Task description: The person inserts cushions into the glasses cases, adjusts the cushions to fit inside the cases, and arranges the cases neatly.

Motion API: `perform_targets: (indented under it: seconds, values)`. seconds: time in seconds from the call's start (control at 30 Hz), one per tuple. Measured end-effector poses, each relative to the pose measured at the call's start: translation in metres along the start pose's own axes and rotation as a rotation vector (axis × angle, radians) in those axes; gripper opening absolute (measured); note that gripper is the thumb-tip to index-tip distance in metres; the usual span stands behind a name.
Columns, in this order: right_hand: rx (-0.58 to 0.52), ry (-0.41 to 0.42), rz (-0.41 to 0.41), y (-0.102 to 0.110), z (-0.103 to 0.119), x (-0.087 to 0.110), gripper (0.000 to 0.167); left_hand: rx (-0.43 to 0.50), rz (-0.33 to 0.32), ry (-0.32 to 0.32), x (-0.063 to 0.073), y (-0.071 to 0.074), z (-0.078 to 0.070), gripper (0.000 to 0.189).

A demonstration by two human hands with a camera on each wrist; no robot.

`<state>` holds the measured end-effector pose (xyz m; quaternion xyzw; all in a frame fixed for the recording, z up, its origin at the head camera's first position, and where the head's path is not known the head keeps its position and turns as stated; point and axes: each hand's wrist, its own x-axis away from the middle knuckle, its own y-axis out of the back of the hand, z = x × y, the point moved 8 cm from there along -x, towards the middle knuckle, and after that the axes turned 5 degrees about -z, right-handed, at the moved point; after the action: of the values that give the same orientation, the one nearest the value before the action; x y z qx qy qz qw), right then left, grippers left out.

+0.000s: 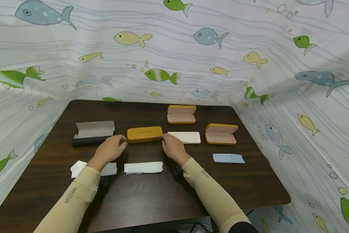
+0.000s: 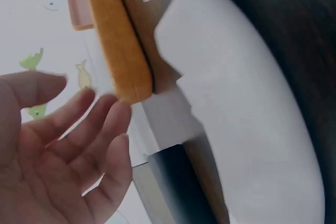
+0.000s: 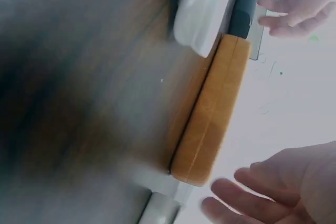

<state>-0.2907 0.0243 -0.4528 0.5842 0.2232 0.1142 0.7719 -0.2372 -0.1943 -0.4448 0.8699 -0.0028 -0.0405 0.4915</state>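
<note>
A closed yellow glasses case (image 1: 145, 134) lies on the dark table between my two hands. My left hand (image 1: 111, 149) is at its left end; in the left wrist view the fingers (image 2: 118, 116) are loosely bent, tips right beside the case's end. At the opposite end is my right hand (image 1: 173, 149), and the right wrist view shows its relaxed fingers (image 3: 236, 195) close to the case (image 3: 210, 114). Neither hand grips it. Left of the case stands an open black glasses case (image 1: 90, 140) with a grey lining. A white flat piece (image 1: 190, 138) lies partly behind my right hand.
Two open yellow cases with pink linings stand at the back (image 1: 181, 118) and the right (image 1: 221, 138). In front lie a folded white cloth (image 1: 143, 168), another white cloth (image 1: 108, 169) partly under my left forearm, and a light blue cloth (image 1: 228, 158). A fish-print curtain (image 1: 174, 55) surrounds the table.
</note>
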Motion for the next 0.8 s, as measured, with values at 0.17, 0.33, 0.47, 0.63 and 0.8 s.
perform_targets:
  seconds: [0.17,0.33,0.47,0.63,0.8]
  values:
    - [-0.063,0.032,0.007,0.005,0.004,0.015,0.016,-0.008,0.155,-0.068,0.013,-0.008,-0.011,0.028]
    - [-0.14,0.072,0.269,-0.01,0.013,0.03,0.014,-0.003,0.244,-0.133,0.024,-0.016,-0.018,0.02]
    - [-0.139,0.113,0.414,-0.02,0.021,0.04,0.018,-0.006,0.279,-0.184,0.029,-0.024,-0.021,0.014]
    - [-0.077,0.149,0.389,-0.022,0.025,0.042,0.024,-0.028,0.294,-0.213,0.035,-0.035,-0.026,0.018]
    - [-0.023,0.153,0.384,-0.025,0.026,0.042,0.025,-0.075,0.288,-0.167,0.034,-0.042,-0.026,0.026]
